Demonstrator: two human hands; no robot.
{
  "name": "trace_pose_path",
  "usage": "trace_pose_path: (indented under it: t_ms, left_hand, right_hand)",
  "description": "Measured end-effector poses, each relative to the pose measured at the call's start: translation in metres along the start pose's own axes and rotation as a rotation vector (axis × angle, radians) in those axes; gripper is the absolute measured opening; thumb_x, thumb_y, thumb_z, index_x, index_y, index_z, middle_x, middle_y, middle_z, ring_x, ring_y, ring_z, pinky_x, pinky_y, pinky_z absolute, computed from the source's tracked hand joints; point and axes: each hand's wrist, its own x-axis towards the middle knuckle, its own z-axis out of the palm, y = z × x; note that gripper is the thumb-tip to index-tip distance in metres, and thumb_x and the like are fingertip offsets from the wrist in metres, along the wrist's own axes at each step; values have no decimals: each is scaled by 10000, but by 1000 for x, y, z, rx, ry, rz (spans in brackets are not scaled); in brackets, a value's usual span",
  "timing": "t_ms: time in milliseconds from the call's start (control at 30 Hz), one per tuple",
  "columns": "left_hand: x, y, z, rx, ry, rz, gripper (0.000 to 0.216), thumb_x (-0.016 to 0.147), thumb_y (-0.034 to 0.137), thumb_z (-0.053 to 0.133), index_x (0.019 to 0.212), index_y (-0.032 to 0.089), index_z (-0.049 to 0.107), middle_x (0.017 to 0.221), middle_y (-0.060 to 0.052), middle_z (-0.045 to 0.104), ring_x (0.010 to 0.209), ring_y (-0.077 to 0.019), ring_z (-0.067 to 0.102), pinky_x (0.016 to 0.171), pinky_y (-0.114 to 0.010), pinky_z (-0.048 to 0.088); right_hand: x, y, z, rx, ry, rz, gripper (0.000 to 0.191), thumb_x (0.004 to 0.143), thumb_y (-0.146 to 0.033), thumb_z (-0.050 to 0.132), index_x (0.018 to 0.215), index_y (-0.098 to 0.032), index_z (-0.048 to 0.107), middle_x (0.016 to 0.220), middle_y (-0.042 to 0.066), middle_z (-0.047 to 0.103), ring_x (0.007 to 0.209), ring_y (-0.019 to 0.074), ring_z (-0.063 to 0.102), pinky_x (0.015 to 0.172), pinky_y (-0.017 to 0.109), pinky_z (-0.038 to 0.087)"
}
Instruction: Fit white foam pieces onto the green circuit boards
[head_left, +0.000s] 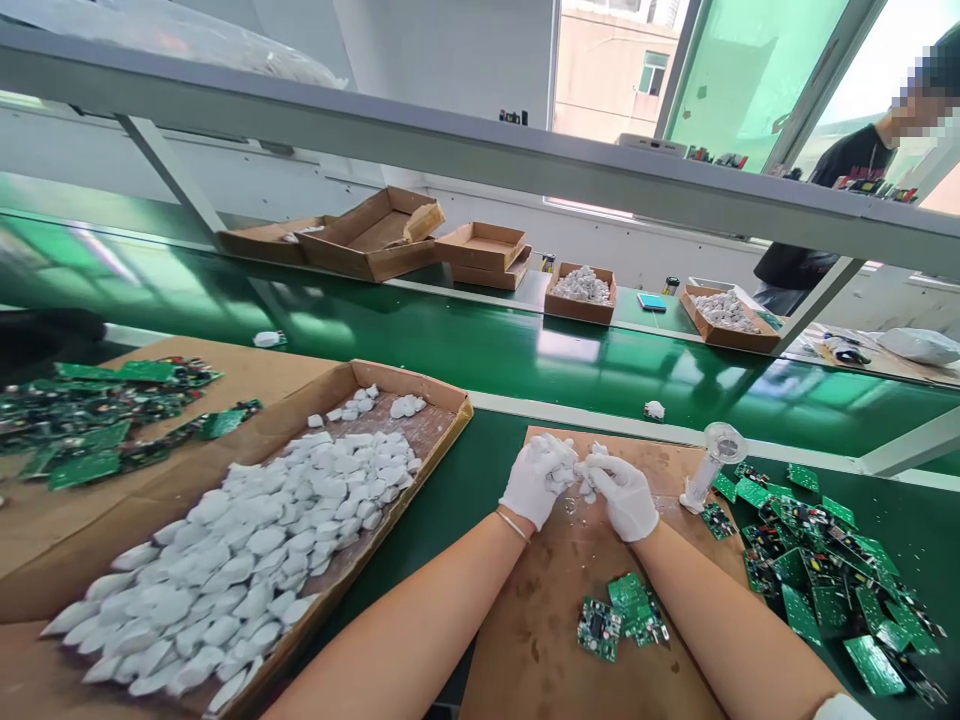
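Note:
My left hand [534, 482], in a white glove, is closed around several small white putty-like lumps [561, 478]. Close beside it, my gloved right hand [628, 497] has thumb and fingers pinched on a white putty-like piece [588, 490]. Both hands are above a brown cardboard sheet [555, 610] dotted with white crumbs. Nearer to me on that sheet lie green circuit boards [598, 628] with components on them. Left of my arms, a shallow cardboard tray [459, 412] holds a large heap of flattened white lumps [262, 540].
A small white fan-like device [721, 445] stands right of my hands, beside piled circuit boards [825, 545]. More boards [105, 420] lie far left. Beyond the green conveyor belt [495, 345] are cardboard boxes [375, 235], some with white lumps. A person [847, 170] stands at back right.

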Motion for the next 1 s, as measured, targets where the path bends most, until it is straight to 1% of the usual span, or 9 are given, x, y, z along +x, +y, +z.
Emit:
trace_pose_path:
  t_ms: [133,200,300,367,467,633,733,867,1000]
  left_hand:
    - [6,14,-3,-95,43,-9,278,690,147,746,653,183,473,651,16,601,665,-138,653,626,-271,548]
    - [8,20,-5,-145,66,-9,240,700,144,730,675,183,494,708,10,631,729,-144,675,639,-260,557]
    - [11,26,-8,-216,93,0,201,704,137,715,704,192,522,804,4,666,867,-172,694,669,-258,571]
    - [12,28,-9,-255,106,16,196,702,126,705,697,195,522,822,9,670,960,-190,686,694,-260,578]
    - [12,28,-9,-292,95,24,195,710,114,695,687,200,522,795,20,659,1022,-199,669,720,-264,581]
    - [5,28,-2,-297,-4,-36,187,715,130,702,674,191,530,800,-3,646,926,-183,673,649,-228,562]
    - [-1,30,2,-285,-84,-85,230,710,132,698,607,169,495,739,-18,614,819,-160,658,570,-193,530]
    - [-9,33,3,-270,-162,-151,217,697,162,694,588,150,507,755,-37,618,733,-136,633,557,-194,531]
    - [-15,32,0,-237,-218,-206,101,707,166,667,795,159,618,845,-47,654,729,-152,646,611,-257,561]
  right_hand:
    - [11,-5,-9,232,156,10,348,720,-426,740,1002,-235,667,811,37,702,599,155,608,513,298,478]
    - [18,-8,-15,294,171,-4,373,700,-400,761,1024,-249,653,749,1,663,641,162,625,598,326,517]
    - [28,-9,-23,332,158,-36,477,561,-287,857,986,-250,642,730,-33,628,728,182,657,770,392,546]
    - [31,-7,-25,308,196,-47,531,518,-257,881,987,-233,632,864,-3,673,849,211,676,845,417,538]
    - [31,0,-24,224,219,-17,521,608,-332,848,1051,-187,615,1065,81,692,905,226,683,861,424,538]
    - [20,4,-18,37,121,15,522,636,-357,822,1065,-172,588,970,88,730,743,203,699,748,392,565]
    - [15,4,-14,-123,94,-66,502,684,-354,776,1096,-206,530,951,71,733,756,197,695,732,379,563]
    - [16,7,-10,-599,125,-300,288,736,-346,706,948,-196,581,868,76,713,776,208,666,783,390,540]
    - [18,7,1,-1144,20,-423,288,795,-334,633,1040,-184,655,1163,161,651,1113,312,573,972,498,434]
